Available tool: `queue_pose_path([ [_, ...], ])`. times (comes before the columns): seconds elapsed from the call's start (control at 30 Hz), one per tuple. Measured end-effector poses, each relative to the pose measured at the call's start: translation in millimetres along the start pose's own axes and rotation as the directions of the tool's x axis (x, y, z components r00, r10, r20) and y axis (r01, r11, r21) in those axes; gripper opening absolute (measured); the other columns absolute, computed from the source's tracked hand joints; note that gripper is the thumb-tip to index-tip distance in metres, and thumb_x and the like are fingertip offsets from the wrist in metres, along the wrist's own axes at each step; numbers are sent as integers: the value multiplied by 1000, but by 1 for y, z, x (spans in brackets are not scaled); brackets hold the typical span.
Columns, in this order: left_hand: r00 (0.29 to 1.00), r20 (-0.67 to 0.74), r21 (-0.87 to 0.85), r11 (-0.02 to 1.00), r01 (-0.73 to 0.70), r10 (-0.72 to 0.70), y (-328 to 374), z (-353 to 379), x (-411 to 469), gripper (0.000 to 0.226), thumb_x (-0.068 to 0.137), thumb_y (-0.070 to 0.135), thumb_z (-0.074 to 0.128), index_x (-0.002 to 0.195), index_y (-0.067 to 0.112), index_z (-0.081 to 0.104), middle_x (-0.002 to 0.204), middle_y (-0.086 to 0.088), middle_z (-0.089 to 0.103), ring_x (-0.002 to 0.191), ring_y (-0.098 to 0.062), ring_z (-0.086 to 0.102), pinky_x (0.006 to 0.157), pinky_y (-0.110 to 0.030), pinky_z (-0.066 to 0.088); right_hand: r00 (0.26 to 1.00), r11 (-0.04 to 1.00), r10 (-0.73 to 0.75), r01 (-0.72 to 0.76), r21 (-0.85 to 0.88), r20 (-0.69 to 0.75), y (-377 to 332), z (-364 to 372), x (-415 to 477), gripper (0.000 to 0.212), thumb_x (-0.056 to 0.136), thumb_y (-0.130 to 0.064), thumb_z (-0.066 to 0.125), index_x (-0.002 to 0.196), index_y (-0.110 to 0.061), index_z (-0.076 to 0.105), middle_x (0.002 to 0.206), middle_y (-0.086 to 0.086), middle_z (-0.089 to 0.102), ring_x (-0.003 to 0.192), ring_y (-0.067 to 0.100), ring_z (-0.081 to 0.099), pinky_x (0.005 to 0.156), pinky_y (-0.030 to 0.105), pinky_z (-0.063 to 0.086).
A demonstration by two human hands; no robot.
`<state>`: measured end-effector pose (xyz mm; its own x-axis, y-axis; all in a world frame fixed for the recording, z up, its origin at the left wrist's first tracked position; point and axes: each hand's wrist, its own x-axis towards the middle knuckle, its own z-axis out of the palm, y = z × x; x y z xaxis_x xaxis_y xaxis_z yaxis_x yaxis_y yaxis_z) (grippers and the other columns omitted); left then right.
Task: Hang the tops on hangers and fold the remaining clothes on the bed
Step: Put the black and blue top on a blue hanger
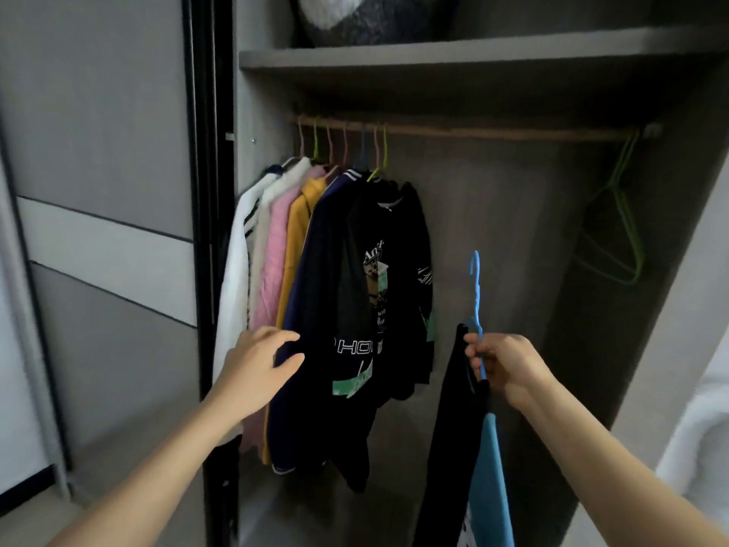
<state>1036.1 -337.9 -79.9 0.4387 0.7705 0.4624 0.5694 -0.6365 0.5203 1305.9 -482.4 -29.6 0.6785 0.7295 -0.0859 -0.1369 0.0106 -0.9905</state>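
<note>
Seven hanger hooks (345, 146) crowd the left end of the single rail (493, 133), and under them six tops can be told apart: one white striped top (236, 262), one cream top (272, 199), one pink top (272, 278), one yellow top (301, 223), one navy top (315, 278) and one black printed top (394, 309); whether the black mass holds a seventh is unclear. Two bare green hangers (631, 225) hang at the rail's right end. Off the rail there is one blue hanger (476, 286) bearing one dark garment (445, 428), two hands, the left hand (256, 369) and the right hand (509, 365), and one shelf (434, 57) carrying one grey-and-white bundle (374, 17).
</note>
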Motion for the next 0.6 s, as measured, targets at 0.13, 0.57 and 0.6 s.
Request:
queue_pose_path([
  [0.13, 997, -63, 33, 998, -52, 54, -4, 4, 65, 37, 92, 32, 54, 128, 21, 55, 130, 2, 50, 125, -18, 35, 102, -32, 29, 981, 979, -194, 193, -68, 4, -28, 19, 36, 18, 90, 6, 43, 87, -3, 58, 57, 3, 59, 38, 3, 50, 41, 13, 42],
  [0.57, 918, -195, 117, 937, -328, 346, -37, -13, 306, 55, 84, 54, 40, 126, 22, 58, 133, -3, 50, 125, -28, 35, 101, -40, 29, 665, 672, -727, 637, -378, -172, -155, 127, 180, 37, 90, -6, 44, 54, -11, 51, 55, 12, 46, 51, 22, 39, 54, 33, 31],
  [0.6, 911, -197, 134, 931, -341, 362, -38, -17, 328, 53, 85, 53, 41, 126, 23, 57, 135, -3, 49, 125, -28, 35, 100, -40, 30, 648, 655, -741, 639, -404, -176, -164, 137, 194, 37, 90, -5, 44, 54, -10, 50, 56, 12, 46, 50, 22, 39, 53, 32, 31],
])
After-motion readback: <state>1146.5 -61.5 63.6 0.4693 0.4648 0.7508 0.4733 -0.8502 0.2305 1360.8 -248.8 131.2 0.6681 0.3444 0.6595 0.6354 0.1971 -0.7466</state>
